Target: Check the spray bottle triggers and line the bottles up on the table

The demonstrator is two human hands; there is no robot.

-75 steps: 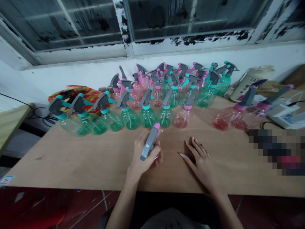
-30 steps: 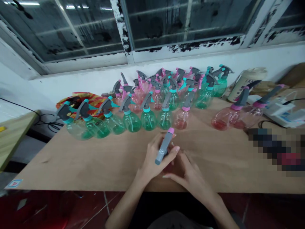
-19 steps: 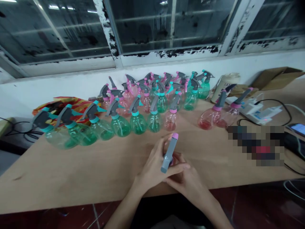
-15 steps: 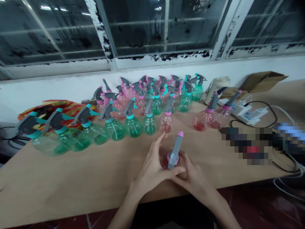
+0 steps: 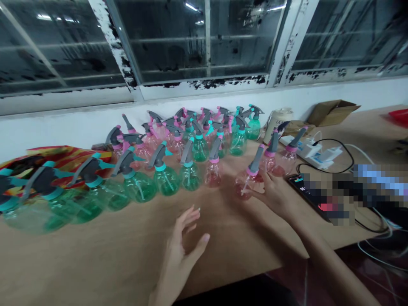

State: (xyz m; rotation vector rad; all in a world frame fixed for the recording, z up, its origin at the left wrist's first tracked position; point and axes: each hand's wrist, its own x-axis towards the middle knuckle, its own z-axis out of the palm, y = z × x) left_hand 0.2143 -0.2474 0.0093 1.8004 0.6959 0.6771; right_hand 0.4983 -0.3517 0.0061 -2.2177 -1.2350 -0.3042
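Fingers of the right hand point(image 5: 276, 195) grasped one pink spray bottle point(image 5: 251, 172), the thumb across the near side of its clear body and the other fingertips on its right side; how tightly they pressed could not be told. Fingers of the left hand point(image 5: 183, 246) were parted and loosely bent, the thumb standing away from them, over the wooden table point(image 5: 111, 259) and well apart from the bottle.

The grasped bottle was on the right part of the work area, just in front of two pink bottles point(image 5: 270, 155). Its grey head pointed away from the person, towards the wall and somewhat right, with the pink tip farthest off. Its long axis rose from base to head, leaning right in the view; whether it truly tilted, or whether its base met the wood, could not be made out.

Six green bottles point(image 5: 138, 187) formed a front row, the leftmost cut by the edge of view, and one pink bottle point(image 5: 213, 172) ended that row at the right. Behind stood a mixed cluster point(image 5: 199, 146) of pink and green bottles, too crowded for a sure count. One phone point(image 5: 307, 195), one pale jug point(image 5: 276, 123), one open cardboard box point(image 5: 333, 114) and one red-and-yellow bag point(image 5: 73, 155) also lay or stood around.
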